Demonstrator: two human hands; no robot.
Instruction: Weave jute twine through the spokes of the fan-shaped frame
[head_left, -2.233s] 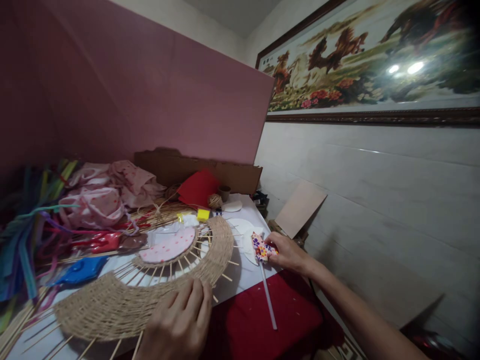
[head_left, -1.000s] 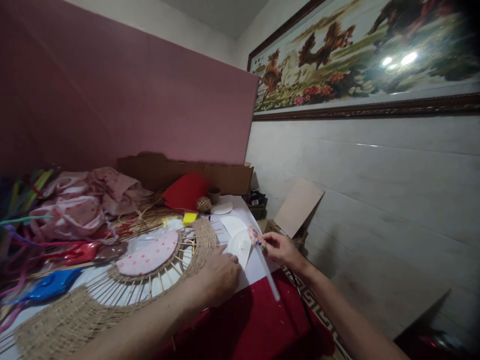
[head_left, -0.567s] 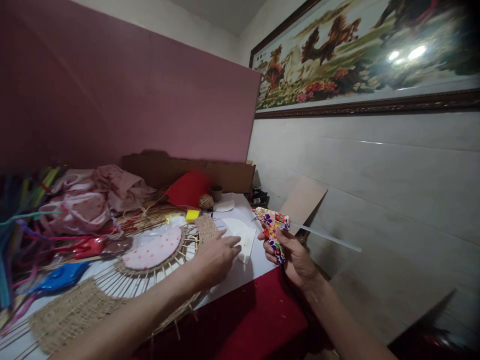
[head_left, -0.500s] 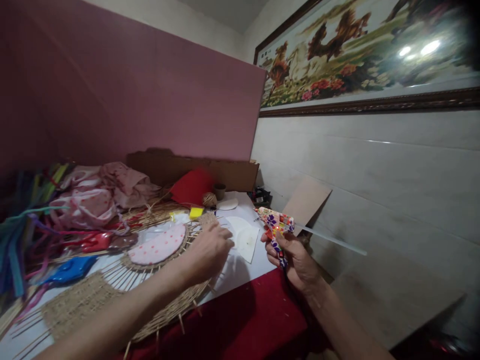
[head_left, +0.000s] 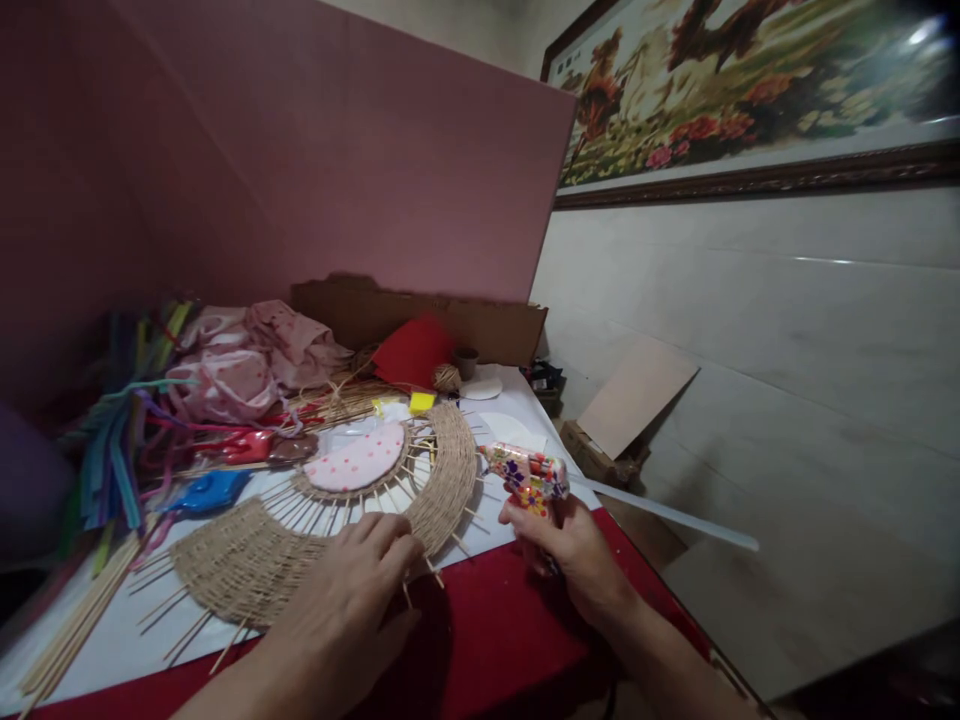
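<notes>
My right hand (head_left: pixel 564 545) grips a flower-patterned glue gun (head_left: pixel 525 474), nozzle pointing left at the woven rim; a clear glue stick (head_left: pixel 667 513) juts from its back to the right. My left hand (head_left: pixel 352 590) lies with fingers spread on the near edge of a half-round woven straw piece (head_left: pixel 315 545) with thin wooden spokes. At its centre sits a pink dotted fabric pad (head_left: pixel 358 459).
White table surface (head_left: pixel 112 640) over a red cloth (head_left: pixel 510 640). Pink fabric (head_left: pixel 240 365), coloured ribbons (head_left: pixel 120 440), a blue piece (head_left: pixel 206 492), a red sheet (head_left: pixel 412 350), a twine ball (head_left: pixel 447 377) and a cardboard box (head_left: pixel 420 315) crowd the back. Cardboard (head_left: pixel 636 395) leans on the right wall.
My right hand lifted the glue gun off the table and swung its nozzle toward the woven piece. My left hand left the white paper discs and settled on the weave's near edge.
</notes>
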